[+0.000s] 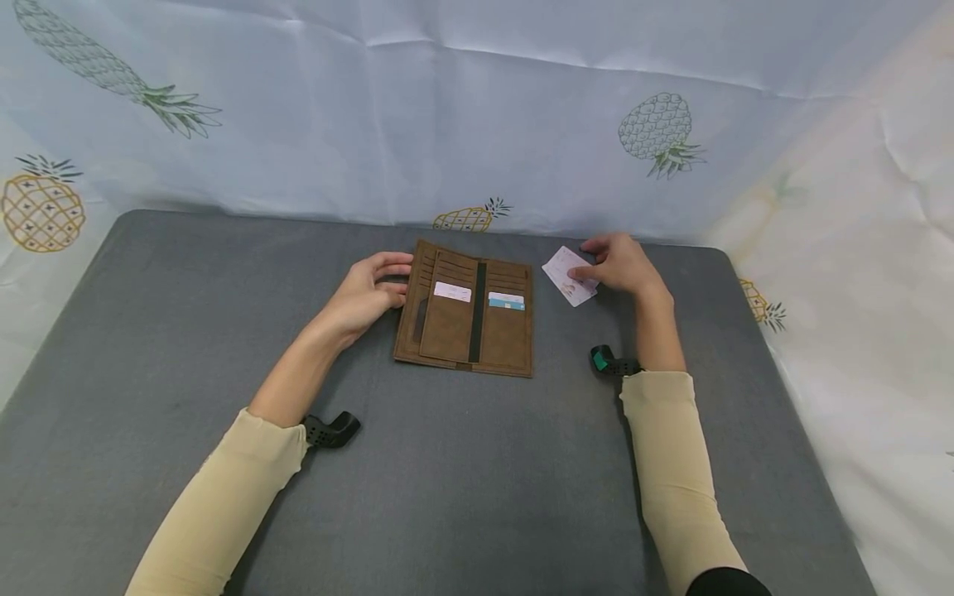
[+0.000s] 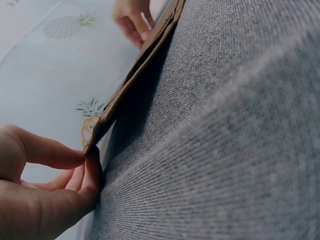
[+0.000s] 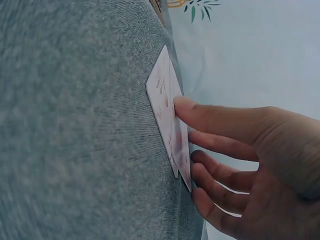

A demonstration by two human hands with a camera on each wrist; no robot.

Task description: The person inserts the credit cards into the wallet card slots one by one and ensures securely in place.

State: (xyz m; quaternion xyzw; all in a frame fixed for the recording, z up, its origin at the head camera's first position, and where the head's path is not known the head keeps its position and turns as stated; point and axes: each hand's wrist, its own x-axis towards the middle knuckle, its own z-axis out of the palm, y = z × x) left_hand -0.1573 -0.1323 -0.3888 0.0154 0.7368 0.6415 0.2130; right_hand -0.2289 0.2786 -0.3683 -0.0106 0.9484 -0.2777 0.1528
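Note:
A brown wallet [image 1: 501,331] lies unfolded on the grey table, with a pale card [image 1: 452,291] in a left slot and a blue-and-white card [image 1: 506,301] in a right slot. At its left edge, my left hand [image 1: 363,296] pinches the cover between thumb and fingers; the left wrist view shows this edge [image 2: 102,120] raised off the cloth. To the wallet's right, my right hand [image 1: 622,263] holds a pinkish card [image 3: 180,145], thumb on its face and fingers at its far edge. A second pinkish card [image 3: 159,90] overlaps it on the table side.
The grey cloth-covered table [image 1: 447,488] extends toward me. Behind it hangs a white curtain [image 1: 417,116] with pineapple prints, which also runs down the right side. Black wrist mounts [image 1: 331,430] stick out from both sleeves.

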